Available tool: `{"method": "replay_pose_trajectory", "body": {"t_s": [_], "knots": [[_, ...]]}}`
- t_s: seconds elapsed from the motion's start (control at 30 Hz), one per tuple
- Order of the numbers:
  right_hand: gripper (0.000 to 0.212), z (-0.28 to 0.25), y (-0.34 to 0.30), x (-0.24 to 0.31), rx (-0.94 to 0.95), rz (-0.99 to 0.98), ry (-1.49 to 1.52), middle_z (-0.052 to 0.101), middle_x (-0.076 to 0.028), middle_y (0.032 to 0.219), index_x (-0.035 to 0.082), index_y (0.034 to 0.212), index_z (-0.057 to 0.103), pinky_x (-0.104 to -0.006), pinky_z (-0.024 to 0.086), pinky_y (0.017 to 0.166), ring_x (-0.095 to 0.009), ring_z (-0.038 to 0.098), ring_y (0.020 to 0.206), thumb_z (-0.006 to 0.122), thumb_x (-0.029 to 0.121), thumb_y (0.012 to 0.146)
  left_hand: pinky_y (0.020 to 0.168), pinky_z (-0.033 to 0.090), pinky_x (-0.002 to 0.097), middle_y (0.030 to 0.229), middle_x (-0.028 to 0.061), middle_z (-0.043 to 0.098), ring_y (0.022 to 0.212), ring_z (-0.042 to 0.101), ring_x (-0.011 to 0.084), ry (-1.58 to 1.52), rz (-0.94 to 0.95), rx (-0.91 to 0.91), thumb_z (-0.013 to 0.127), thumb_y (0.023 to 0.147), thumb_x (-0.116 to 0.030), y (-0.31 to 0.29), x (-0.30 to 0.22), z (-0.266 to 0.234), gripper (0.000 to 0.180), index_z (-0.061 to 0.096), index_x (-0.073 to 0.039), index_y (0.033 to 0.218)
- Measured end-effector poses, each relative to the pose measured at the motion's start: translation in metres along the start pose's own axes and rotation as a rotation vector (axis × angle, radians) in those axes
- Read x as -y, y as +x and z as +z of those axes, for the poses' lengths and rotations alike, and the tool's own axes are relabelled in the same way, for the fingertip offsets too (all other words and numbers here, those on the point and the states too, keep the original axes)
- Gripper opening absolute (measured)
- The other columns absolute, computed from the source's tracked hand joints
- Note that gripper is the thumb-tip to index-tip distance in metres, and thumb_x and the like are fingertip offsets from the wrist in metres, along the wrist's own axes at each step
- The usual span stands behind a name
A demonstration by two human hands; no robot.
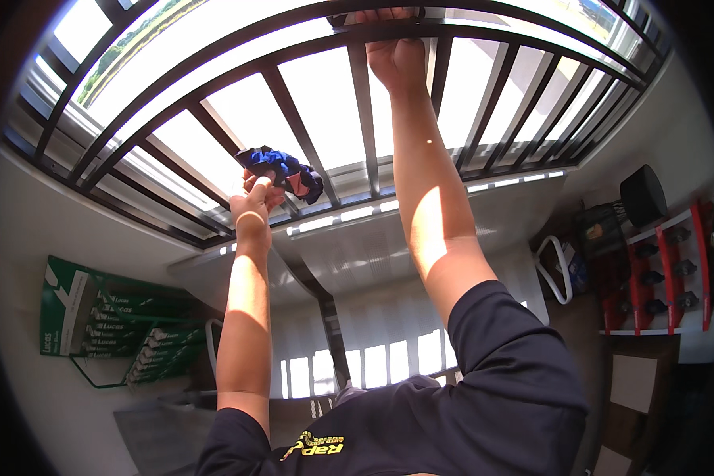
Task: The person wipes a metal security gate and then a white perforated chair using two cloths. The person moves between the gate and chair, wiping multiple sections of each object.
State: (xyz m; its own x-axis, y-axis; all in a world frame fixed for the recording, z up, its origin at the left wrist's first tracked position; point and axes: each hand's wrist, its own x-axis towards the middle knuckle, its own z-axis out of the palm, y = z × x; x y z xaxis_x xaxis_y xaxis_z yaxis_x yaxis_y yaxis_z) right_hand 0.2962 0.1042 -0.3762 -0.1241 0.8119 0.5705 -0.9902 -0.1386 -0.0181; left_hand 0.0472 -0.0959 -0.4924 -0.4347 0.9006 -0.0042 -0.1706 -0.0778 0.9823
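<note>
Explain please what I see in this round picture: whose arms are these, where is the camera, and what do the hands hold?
There is no machine here. A person wears a wide fisheye camera on the head, so straight bars look bent. Both bare arms come in from the lower edge. The left hand holds a crumpled blue cloth against the dark metal window bars. The right hand grips the upper crossbar of those bars. Bright daylight comes through the glass. At the left stands a green printed cardboard box; at the right, a red and white shelf with dark items.
</note>
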Motion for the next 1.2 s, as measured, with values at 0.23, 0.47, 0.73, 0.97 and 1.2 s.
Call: {"method": "replay_pose_trajectory", "body": {"t_s": [0.23, 0.47, 0.73, 0.97, 1.2], "knots": [[0.04, -0.036, -0.004, 0.02, 0.251, -0.015, -0.136, 0.055, -0.022, 0.144, 0.001, 0.141, 0.049, -0.0495, 0.04, 0.114, -0.033, 0.051, 0.134, 0.041, 0.027, 0.111, 0.067, 0.058, 0.0285, 0.095, 0.0022, 0.067, 0.073, 0.068, 0.0152, -0.033, -0.067, 0.041, 0.061, 0.097, -0.004, -0.007, 0.02, -0.023, 0.022, 0.057, -0.006, 0.118], [0.049, -0.064, -0.044, 0.019, -0.007, -0.071, -0.422, 0.053, -0.024, 0.148, -0.004, 0.145, 0.046, -0.0488, 0.035, 0.123, -0.035, 0.049, 0.141, 0.043, 0.031, 0.112, 0.069, 0.056, 0.027, 0.107, 0.0063, 0.067, 0.076, 0.068, 0.0151, 0.006, -0.11, 0.092, 0.06, 0.098, -0.001, -0.009, 0.038, -0.058, 0.025, 0.058, -0.004, 0.122], [0.031, -0.06, -0.006, 0.003, -0.197, -0.607, -1.965, 0.074, -0.018, 0.086, -0.006, 0.11, 0.067, -0.0375, 0.059, 0.07, -0.027, 0.075, 0.081, 0.065, 0.024, 0.101, 0.076, 0.054, 0.0278, 0.103, 0.0029, 0.066, 0.08, 0.066, 0.0137, 0.071, -0.163, 0.161, 0.059, 0.099, -0.008, -0.022, 0.047, -0.054, 0.024, 0.058, -0.006, 0.123], [0.043, -0.06, -0.01, 0.003, -0.236, -0.759, -2.385, 0.07, -0.028, 0.082, -0.001, 0.116, 0.063, -0.0516, 0.055, 0.067, -0.048, 0.07, 0.081, 0.064, 0.039, 0.098, 0.071, 0.055, 0.0245, 0.1, 0.003, 0.068, 0.077, 0.068, 0.0118, 0.015, -0.189, 0.153, 0.07, 0.095, -0.01, -0.027, 0.068, -0.07, 0.027, 0.061, -0.005, 0.12], [0.033, -0.069, -0.06, -0.008, -0.326, -0.397, -2.281, 0.07, -0.027, 0.077, 0.007, 0.128, 0.061, -0.0537, 0.053, 0.065, -0.046, 0.071, 0.077, 0.056, 0.027, 0.102, 0.073, 0.054, 0.025, 0.099, 0.0034, 0.067, 0.078, 0.067, 0.0117, 0.037, -0.267, 0.147, 0.071, 0.095, -0.012, -0.038, 0.084, -0.091, 0.031, 0.06, -0.005, 0.122]]}}
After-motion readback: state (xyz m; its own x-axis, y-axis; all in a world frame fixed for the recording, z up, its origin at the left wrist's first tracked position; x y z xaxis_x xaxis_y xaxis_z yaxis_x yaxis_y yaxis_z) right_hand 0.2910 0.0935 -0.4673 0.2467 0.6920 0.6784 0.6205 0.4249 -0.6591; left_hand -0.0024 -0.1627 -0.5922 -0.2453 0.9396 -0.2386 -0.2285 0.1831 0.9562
